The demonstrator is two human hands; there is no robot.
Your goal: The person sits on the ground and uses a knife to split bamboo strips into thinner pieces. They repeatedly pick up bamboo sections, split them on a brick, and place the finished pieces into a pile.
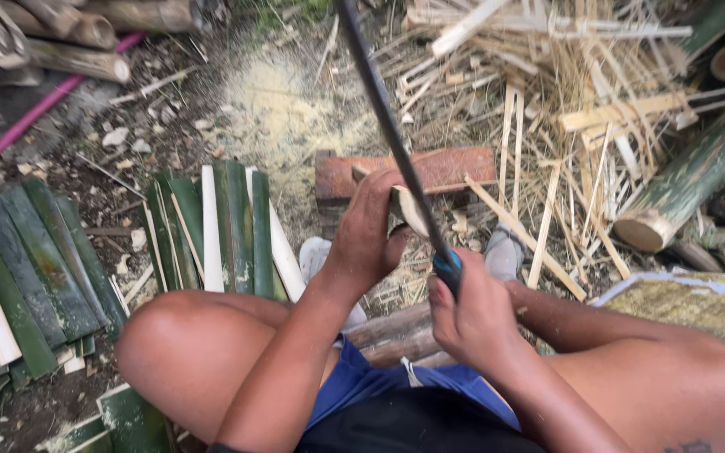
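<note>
Thick green bamboo culms [698, 172] lie at far right beside a loose heap of pale bamboo slivers [564, 101], while flat split green bamboo slats [228, 222] are laid side by side at left and a reddish wooden block [430, 170] rests on the ground in the middle. The long dark machete blade [388, 126] rises from near centre toward the far edge, its blue handle [447, 270] enclosed by the right hand [472, 315], fingers wrapped tightly around it. The left hand [367, 231] pinches a short pale bamboo piece [409, 210] upright on the block, touching the blade.
</note>
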